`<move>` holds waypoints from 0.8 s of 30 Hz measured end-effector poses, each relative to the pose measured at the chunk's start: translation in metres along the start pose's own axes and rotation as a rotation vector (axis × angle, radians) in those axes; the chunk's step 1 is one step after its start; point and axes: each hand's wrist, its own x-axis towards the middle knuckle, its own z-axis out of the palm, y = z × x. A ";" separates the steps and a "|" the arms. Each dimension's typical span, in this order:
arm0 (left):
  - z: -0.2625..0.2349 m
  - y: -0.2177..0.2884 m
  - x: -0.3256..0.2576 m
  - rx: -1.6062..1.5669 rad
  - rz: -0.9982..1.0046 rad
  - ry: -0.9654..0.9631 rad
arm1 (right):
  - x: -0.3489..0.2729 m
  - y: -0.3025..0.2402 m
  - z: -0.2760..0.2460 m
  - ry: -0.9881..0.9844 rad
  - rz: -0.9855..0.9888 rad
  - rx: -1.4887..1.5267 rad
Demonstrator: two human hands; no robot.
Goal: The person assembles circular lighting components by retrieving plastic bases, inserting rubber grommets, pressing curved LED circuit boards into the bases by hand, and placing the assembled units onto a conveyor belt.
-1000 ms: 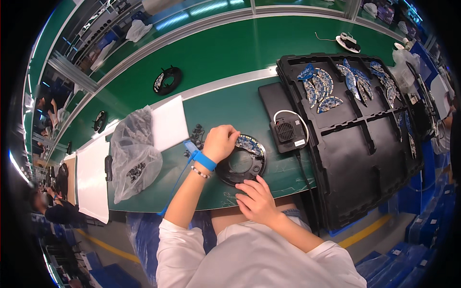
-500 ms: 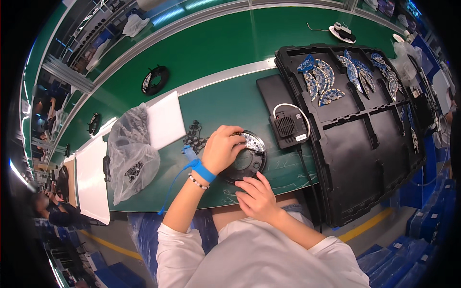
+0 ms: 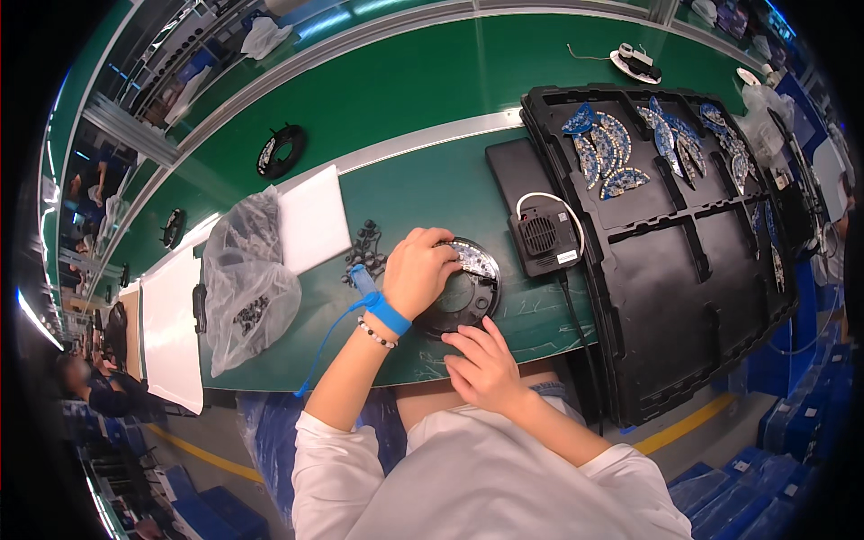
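Observation:
A round black ring-shaped housing (image 3: pixel 486 301) lies on the green work mat, with a curved silvery circuit board (image 3: pixel 475 259) along its upper part. My left hand (image 3: pixel 417 274) reaches over its upper left side; the bent fingers close on the rim beside the board, their tips partly hidden. At the lower edge, my right hand (image 3: pixel 486 364) has its half-curled fingers against the rim. A blue wrist strap (image 3: pixel 387 315) with a cord and a beaded bracelet (image 3: pixel 376 334) circle my left wrist. Small black parts (image 3: pixel 364 252) lie in a loose pile left of the housing.
A black tray (image 3: pixel 666 297) with blue-backed circuit boards (image 3: pixel 612 148) stands at right. Beside it sits a black fan device (image 3: pixel 543 236) with a white cable. To the left are a plastic bag (image 3: pixel 252 297) of small parts and a white foam sheet (image 3: pixel 313 219). Another black ring (image 3: pixel 282 151) lies farther back.
My left hand has shifted slightly right and down along the housing's rim. The right hand stays at the lower edge, almost unmoved. The view has shifted a little.

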 end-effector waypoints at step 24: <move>-0.025 -0.012 -0.029 -0.182 -0.075 0.060 | 0.000 -0.001 0.000 0.006 0.030 0.011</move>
